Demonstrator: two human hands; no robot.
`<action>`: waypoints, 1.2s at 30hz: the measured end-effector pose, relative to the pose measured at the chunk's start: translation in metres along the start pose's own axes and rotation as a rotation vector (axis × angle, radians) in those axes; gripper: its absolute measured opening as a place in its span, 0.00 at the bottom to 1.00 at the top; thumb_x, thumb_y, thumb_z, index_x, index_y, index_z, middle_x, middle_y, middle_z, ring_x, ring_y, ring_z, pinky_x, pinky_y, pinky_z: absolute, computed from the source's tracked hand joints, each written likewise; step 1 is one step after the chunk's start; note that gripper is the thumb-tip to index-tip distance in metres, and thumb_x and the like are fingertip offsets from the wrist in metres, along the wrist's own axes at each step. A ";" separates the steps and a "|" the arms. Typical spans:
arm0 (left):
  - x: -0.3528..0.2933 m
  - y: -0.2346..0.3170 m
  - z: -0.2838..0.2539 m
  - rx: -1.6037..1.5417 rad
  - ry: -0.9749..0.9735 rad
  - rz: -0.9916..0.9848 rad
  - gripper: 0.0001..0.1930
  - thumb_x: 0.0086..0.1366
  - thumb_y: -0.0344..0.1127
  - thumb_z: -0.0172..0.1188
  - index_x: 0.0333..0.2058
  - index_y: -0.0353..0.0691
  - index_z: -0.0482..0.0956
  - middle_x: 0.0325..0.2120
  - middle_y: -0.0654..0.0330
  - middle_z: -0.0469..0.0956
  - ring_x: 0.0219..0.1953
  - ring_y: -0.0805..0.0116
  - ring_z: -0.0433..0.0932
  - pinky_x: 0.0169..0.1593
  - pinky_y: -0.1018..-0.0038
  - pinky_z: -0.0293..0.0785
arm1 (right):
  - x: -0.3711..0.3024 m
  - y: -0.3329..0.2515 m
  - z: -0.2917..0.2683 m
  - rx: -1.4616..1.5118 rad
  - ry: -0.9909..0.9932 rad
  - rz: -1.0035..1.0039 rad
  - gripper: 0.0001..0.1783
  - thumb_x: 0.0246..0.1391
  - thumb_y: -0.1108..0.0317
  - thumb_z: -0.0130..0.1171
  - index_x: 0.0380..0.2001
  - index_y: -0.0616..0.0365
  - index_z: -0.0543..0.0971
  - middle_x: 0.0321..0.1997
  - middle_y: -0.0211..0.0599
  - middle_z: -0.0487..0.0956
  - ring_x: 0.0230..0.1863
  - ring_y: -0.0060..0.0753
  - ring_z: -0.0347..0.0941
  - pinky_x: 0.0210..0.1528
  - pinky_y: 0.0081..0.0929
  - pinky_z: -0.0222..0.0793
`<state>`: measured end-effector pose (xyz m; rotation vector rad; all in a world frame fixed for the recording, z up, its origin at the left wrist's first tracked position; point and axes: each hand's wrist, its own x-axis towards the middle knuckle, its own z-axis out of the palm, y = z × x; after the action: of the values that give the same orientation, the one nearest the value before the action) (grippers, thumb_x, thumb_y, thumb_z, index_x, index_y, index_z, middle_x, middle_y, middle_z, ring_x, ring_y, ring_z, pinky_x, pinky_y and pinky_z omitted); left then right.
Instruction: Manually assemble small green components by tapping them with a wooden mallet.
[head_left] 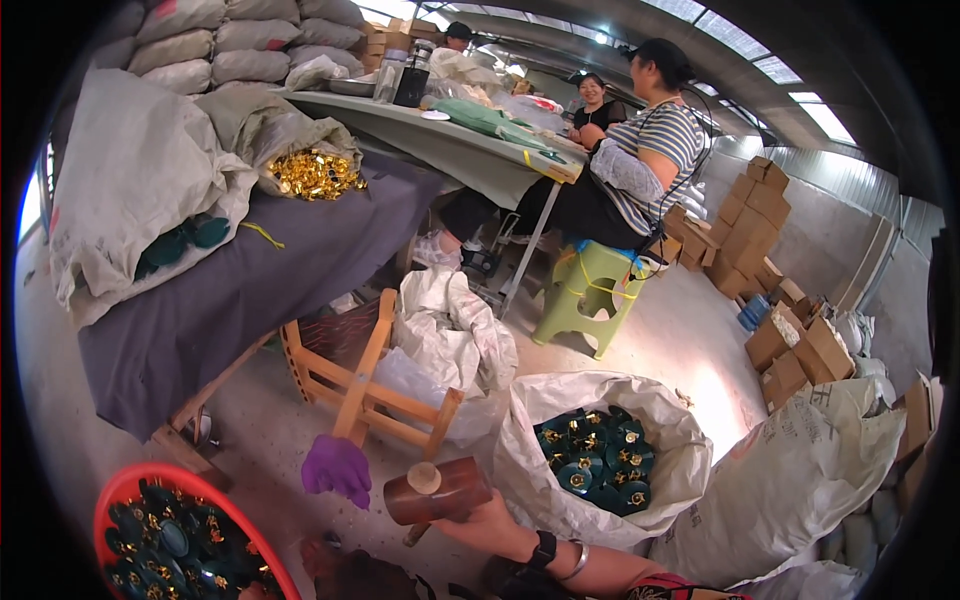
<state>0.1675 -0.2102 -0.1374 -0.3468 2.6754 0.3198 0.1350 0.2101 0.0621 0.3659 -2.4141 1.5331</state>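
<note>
My right hand [482, 525] comes in from the lower right, a dark watch and a metal bangle on its wrist. It is closed on a reddish-brown wooden mallet [440, 493], whose pale handle end pokes through the head; some fingers are hidden behind it. Of my left hand [254, 592] only a sliver of skin shows at the lower edge, by the red basin [160, 469]; its fingers are hidden. Dark green discs with gold-coloured fittings [172, 537] fill that basin. Similar green discs [592, 458] lie in an open white woven sack [685, 440] beyond the mallet.
A purple cloth [338, 470] covers the near end of a wooden frame [375, 385]. Left stands a cloth-draped table [250, 275] with a sack of gold-coloured pieces [316, 175]. A person [655, 140] sits on a green stool [597, 300]. A full sack [780, 480] stands right.
</note>
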 end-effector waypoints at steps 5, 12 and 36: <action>-0.005 0.005 -0.005 -0.041 -0.049 0.021 0.13 0.60 0.44 0.49 0.34 0.44 0.78 0.29 0.50 0.80 0.33 0.51 0.80 0.35 0.57 0.76 | -0.001 0.003 0.000 0.015 0.012 0.031 0.16 0.43 0.73 0.65 0.39 0.57 0.77 0.36 0.32 0.79 0.36 0.24 0.77 0.38 0.23 0.73; -0.016 0.009 -0.019 -0.104 -0.056 0.026 0.14 0.60 0.45 0.48 0.33 0.44 0.78 0.29 0.49 0.80 0.34 0.51 0.79 0.36 0.57 0.75 | 0.000 -0.002 -0.001 -0.069 0.018 -0.011 0.16 0.44 0.70 0.65 0.39 0.57 0.77 0.36 0.33 0.79 0.34 0.25 0.76 0.36 0.23 0.71; 0.004 -0.049 0.033 -0.828 -0.162 -0.073 0.12 0.57 0.18 0.46 0.37 0.31 0.76 0.27 0.53 0.78 0.26 0.59 0.77 0.26 0.69 0.76 | -0.009 0.034 -0.002 -0.020 0.174 -0.100 0.11 0.43 0.65 0.65 0.24 0.62 0.77 0.15 0.43 0.73 0.15 0.40 0.68 0.21 0.29 0.66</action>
<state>0.1909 -0.2485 -0.1761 -0.6173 2.2392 1.3644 0.1317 0.2263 0.0308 0.3285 -2.2418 1.4342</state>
